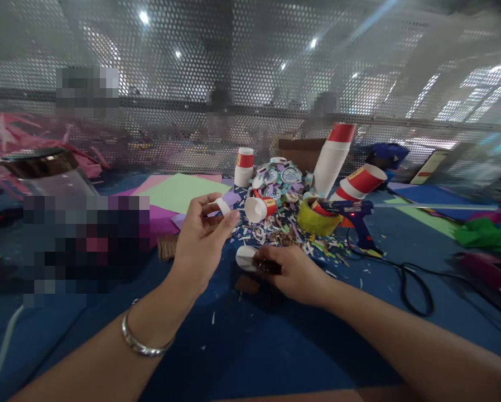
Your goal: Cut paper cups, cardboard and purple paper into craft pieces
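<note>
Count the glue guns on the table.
1: the blue glue gun, beside the yellow ring, farther out and to the right of the right hand. Others could be hidden in the clutter.

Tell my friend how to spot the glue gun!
On the blue table, look past the right hand to the yellow tape roll. The glue gun is right there, its front end at that roll. Unlike the red-and-white paper cups nearby, it's dark blue with a tiny red light.

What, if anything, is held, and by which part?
Left hand: small white-and-lavender paper, by its white end. Right hand: at round white disc; hold unclear.
</note>
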A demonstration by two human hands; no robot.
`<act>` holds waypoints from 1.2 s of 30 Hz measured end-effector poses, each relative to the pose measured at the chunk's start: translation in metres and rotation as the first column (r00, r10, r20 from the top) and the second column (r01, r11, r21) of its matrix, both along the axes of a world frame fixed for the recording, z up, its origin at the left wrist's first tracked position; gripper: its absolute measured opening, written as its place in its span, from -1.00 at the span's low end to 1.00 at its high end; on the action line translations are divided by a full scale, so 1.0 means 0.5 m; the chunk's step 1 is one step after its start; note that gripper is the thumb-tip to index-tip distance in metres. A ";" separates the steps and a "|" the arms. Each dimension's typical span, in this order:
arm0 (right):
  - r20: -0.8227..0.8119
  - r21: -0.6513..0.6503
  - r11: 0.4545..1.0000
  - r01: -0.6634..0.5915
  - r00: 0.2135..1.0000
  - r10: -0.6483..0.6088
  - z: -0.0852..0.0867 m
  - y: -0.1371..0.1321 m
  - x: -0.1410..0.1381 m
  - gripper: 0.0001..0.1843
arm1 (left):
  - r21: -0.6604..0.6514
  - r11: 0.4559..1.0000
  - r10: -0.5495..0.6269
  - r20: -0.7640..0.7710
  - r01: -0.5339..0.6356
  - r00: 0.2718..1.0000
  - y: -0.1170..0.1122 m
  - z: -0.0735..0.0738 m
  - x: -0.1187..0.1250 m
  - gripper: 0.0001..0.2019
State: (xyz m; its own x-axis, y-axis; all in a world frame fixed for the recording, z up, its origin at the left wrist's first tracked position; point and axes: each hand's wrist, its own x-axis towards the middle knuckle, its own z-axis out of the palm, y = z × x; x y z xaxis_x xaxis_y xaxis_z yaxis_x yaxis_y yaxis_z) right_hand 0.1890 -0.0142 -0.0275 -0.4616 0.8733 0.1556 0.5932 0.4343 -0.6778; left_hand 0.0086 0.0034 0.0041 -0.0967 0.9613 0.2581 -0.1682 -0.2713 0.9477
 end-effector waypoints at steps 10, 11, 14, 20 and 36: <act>-0.724 -0.623 0.755 -0.206 0.519 -0.456 0.028 0.003 0.049 -0.62 | -0.158 0.979 -0.105 0.136 0.127 0.985 -0.017 0.003 0.016 -0.67; -0.727 -0.625 0.751 -0.214 0.509 -0.460 0.028 0.005 0.052 -0.60 | -0.162 0.976 -0.129 0.127 0.149 0.984 -0.022 0.003 0.019 -0.68; -0.731 -0.622 0.749 -0.228 0.511 -0.452 0.027 0.006 0.057 -0.61 | -0.169 0.964 -0.190 0.101 0.205 0.977 -0.034 0.005 0.025 -0.66; -0.753 -0.486 0.862 -0.144 0.569 -0.330 0.038 -0.013 0.054 -0.72 | -0.294 0.895 -0.274 0.235 0.336 0.933 -0.043 0.001 0.028 -0.65; -0.258 0.188 0.982 0.016 0.966 0.034 0.032 -0.040 0.050 -0.95 | -0.344 0.772 -0.458 0.283 0.534 0.843 -0.063 0.003 0.036 -0.59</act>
State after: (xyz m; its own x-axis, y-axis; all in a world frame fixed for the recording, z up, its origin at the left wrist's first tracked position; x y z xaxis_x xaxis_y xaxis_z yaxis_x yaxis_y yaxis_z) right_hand 0.2137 -0.0342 -0.0114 -0.3916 0.8130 0.4310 0.4037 0.5727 -0.7135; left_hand 0.0267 -0.0283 0.0054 0.4164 0.9003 -0.1265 -0.3446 0.2850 0.8944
